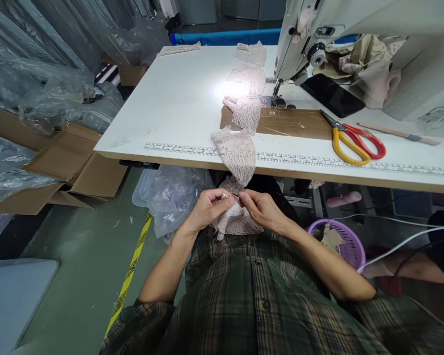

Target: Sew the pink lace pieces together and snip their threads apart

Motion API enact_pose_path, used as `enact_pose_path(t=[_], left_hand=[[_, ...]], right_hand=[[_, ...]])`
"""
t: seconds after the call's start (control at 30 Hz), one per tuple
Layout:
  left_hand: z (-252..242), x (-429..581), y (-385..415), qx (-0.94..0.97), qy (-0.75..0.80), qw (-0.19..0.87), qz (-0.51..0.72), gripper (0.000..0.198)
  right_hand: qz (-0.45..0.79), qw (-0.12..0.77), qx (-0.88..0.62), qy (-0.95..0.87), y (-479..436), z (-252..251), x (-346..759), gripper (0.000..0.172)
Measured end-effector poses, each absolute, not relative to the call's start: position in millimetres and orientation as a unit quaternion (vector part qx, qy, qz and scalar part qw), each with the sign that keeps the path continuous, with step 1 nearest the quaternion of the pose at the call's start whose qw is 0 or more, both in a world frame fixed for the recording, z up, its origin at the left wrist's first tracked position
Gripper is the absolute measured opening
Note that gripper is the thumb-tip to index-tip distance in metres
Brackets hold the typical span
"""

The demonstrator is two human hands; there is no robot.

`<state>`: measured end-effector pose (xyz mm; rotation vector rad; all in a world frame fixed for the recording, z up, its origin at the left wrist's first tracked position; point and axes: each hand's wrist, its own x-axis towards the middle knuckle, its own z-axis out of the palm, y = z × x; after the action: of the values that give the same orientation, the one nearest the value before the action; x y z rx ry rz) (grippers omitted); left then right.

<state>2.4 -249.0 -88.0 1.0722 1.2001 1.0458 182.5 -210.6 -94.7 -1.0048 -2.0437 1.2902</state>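
A chain of pale pink lace pieces (240,148) runs from the sewing machine (318,34) across the white table (177,108) and hangs over its front edge into my lap. My left hand (209,207) and my right hand (261,209) are both closed on the lowest lace piece (235,219), just below the table edge. The right fingers seem to pinch a thin dark tool or thread end at the lace; it is too small to name.
Yellow-and-red scissors (355,140) and a thin stick (395,133) lie on the table at right, near a dark phone (331,93). Cardboard boxes (66,162) and plastic bags (170,197) stand at left. A purple basket (346,241) sits under the table.
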Motion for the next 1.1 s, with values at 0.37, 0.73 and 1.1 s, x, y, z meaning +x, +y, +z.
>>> enact_pose_path(t=[0.37,0.73,1.1], left_hand=[[-115,-3,-233,0.588,0.567,0.435,0.379,0.028],[-164,0,-228,0.735,0.578,0.214,0.283,0.051],[-105,-6,-221,0.450,0.351,0.675,0.467,0.112]], right_hand=[[0.553,0.198,-0.359,-0.725,-228,-120,200,0.034],[0.498,0.392,-0.440,-0.637,-191,-96,184,0.044],[0.598,0.250,-0.276,-0.710,-237,-78,194,0.039]])
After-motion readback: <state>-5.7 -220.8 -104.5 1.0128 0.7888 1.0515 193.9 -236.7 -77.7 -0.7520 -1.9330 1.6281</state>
